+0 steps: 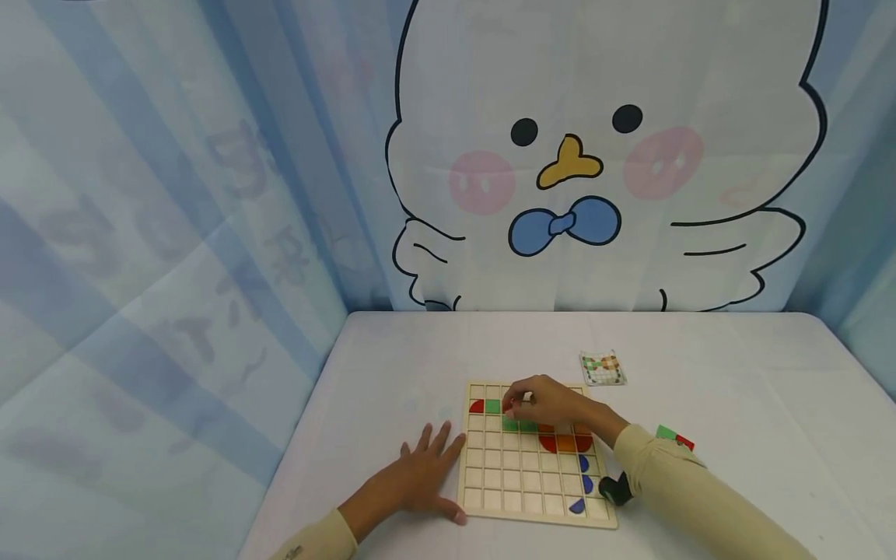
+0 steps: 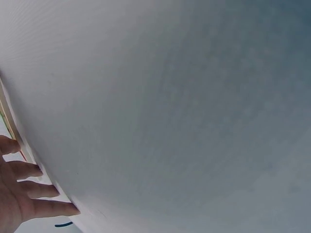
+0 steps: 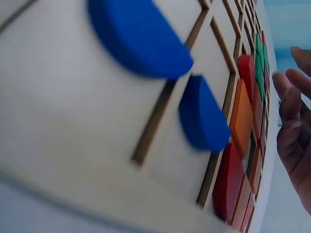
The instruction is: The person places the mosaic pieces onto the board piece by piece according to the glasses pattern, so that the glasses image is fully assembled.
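A wooden grid board (image 1: 493, 478) lies on the table with flat coloured pieces on it. My right hand (image 1: 549, 400) reaches over its far part, thumb and index fingertips pinching a red piece (image 1: 506, 406) beside a green square (image 1: 493, 406). A red rounded piece (image 1: 477, 406) lies left of that square. Orange pieces (image 1: 566, 443) and red ones sit under the right forearm, and several blue half-round pieces (image 3: 204, 116) lie along the right side. My left hand (image 1: 423, 470) rests at the board's left edge, fingers spread and thumb near the lower corner.
A small patterned card (image 1: 603, 368) lies beyond the board's far right corner. Green and red pieces (image 1: 675, 437) lie right of the board, partly behind the sleeve. A black device (image 1: 616, 490) shows at the right wrist. A printed curtain (image 1: 560, 272) hangs behind the table.
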Demonstrator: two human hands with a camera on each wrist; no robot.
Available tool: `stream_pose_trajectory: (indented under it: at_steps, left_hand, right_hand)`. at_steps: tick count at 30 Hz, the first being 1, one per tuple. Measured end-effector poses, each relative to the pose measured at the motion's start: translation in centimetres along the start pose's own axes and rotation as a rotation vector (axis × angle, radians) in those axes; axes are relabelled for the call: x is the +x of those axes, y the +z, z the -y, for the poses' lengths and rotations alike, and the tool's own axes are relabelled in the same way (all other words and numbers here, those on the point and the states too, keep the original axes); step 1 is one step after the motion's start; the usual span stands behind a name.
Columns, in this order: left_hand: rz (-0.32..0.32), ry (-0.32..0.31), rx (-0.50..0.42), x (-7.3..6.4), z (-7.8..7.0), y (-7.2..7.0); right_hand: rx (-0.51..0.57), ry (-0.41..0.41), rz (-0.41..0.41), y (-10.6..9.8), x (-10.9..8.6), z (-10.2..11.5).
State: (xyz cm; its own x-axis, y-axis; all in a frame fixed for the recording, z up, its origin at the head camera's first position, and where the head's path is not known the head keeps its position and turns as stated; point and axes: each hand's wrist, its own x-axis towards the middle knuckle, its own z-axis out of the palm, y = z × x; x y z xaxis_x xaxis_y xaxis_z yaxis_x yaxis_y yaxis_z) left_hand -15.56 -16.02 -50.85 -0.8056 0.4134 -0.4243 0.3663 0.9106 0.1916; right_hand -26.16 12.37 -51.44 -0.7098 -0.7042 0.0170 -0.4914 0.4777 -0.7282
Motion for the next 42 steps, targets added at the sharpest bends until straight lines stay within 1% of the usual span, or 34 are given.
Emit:
stream_pose_trajectory:
  at_steps: [6, 10, 13, 17, 20, 24, 28, 30, 35, 38, 42]
  left_hand:
    - [0.003, -0.008, -0.001, -0.1, 0.0, 0.0]
    - [-0.005, 0.007, 0.003, -0.2, 0.0, -0.2]
    - [-0.008, 0.013, 0.005, -0.2, 0.0, -0.2]
    - [0.001, 0.006, -0.007, -0.3, -0.1, -0.2]
    - [0.005, -0.001, -0.01, -0.3, -0.2, -0.2]
    - [0.001, -0.009, -0.003, -0.3, -0.3, -0.2]
    - [-0.002, -0.01, 0.007, -0.3, -0.4, -0.3]
    - [-0.001, -0.01, 0.008, -0.3, -0.3, -0.3]
    - [-0.001, -0.012, 0.001, -0.2, -0.3, -0.1]
    - [-0.003, -0.01, 0.001, -0.2, -0.3, -0.1]
    - [-0.002, -0.006, 0.0, -0.4, -0.3, -0.3]
  right_hand:
    - [0.005, 0.091, -0.044, -2.1, -3.6, -1.4]
    - [-0.028, 0.133, -0.085, -3.6, -6.2, -2.1]
    - [-0.049, 0.195, -0.113, -4.5, -8.2, -2.5]
    - [-0.052, 0.302, -0.139, -5.3, -10.7, -3.2]
    - [-0.053, 0.36, -0.157, -5.9, -12.6, -3.8]
    - [-0.086, 0.412, -0.163, -6.6, -14.9, -4.6]
    - [-0.125, 0.455, -0.159, -7.0, -16.6, -5.2]
    - [-0.138, 0.462, -0.162, -7.1, -17.3, -5.6]
    - [-0.166, 0.424, -0.178, -7.3, -18.8, -6.6]
    - [-0.162, 0.403, -0.183, -7.3, -19.3, -6.8]
    - [-0.146, 0.351, -0.169, -7.5, -19.7, -6.9]
